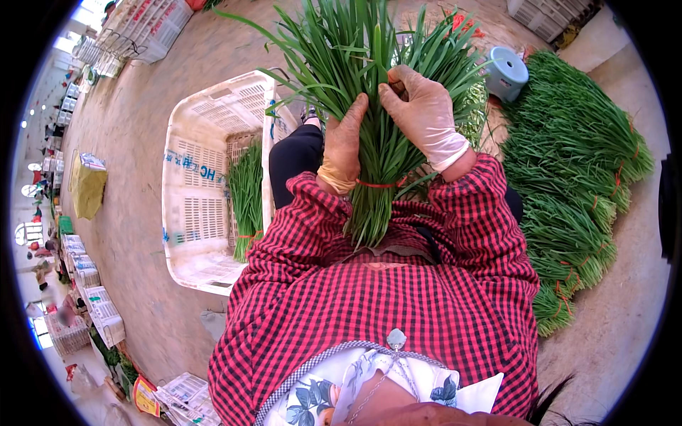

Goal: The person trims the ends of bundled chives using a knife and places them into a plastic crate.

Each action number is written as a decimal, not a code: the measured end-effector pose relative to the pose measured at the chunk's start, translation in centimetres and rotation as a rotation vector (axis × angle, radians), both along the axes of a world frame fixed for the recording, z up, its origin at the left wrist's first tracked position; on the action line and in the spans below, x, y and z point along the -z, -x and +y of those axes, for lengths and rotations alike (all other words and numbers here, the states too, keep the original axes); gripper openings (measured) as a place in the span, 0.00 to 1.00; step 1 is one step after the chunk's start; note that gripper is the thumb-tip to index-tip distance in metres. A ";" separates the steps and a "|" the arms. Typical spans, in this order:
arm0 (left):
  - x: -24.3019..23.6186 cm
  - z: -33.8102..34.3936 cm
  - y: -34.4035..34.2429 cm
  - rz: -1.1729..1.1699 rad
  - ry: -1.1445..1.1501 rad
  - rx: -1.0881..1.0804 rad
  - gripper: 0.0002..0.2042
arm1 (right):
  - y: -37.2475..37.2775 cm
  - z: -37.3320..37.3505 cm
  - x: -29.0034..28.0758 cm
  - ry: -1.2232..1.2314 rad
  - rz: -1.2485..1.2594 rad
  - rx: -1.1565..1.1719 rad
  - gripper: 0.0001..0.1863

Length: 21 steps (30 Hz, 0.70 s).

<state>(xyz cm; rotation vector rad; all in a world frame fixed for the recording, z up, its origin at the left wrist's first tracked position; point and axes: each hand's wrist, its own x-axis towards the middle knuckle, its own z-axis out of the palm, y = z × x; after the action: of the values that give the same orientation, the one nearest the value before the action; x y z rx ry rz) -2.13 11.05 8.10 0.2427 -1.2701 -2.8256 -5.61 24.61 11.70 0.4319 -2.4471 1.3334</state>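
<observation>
A thick bundle of green garlic chives (380, 149) stands upright in front of my chest, leaves fanned out at the top, with a red band tied round its lower stems. My left hand (343, 145), in a thin dirty glove, is wrapped round the bundle's left side, thumb up along the leaves. My gloved right hand (425, 117) is bent at the bundle's upper right, thumb and fingertips pinching chive leaves there. The far side of the bundle and some fingers are hidden. To my left, a white plastic crate (176, 206) has a tied chive bundle (247, 195) lying in it.
A big heap of banded chive bundles (568, 170) lies on the floor at my right. Beyond it stands a light blue plastic stool (506, 73). Stacked white crates (145, 28) are at the far left, and a yellow sack (88, 186) sits left of my crate.
</observation>
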 end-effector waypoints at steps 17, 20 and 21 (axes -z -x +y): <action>0.0 -0.8 0.4 0.005 0.080 -0.097 0.19 | -3.6 -0.5 0.8 0.504 -0.089 -0.212 0.07; -0.4 -0.7 0.3 0.008 0.095 -0.077 0.19 | -3.7 -0.6 0.7 0.543 -0.211 -0.264 0.09; -0.6 -0.7 0.0 0.010 0.079 -0.068 0.18 | -3.7 -0.6 0.7 0.582 -0.294 -0.269 0.10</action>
<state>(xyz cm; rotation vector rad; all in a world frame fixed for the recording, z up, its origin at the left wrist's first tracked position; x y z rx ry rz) -2.17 10.36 8.73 0.2640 -1.3418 -2.7102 -1.96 24.02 11.03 0.4427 -2.1062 2.2650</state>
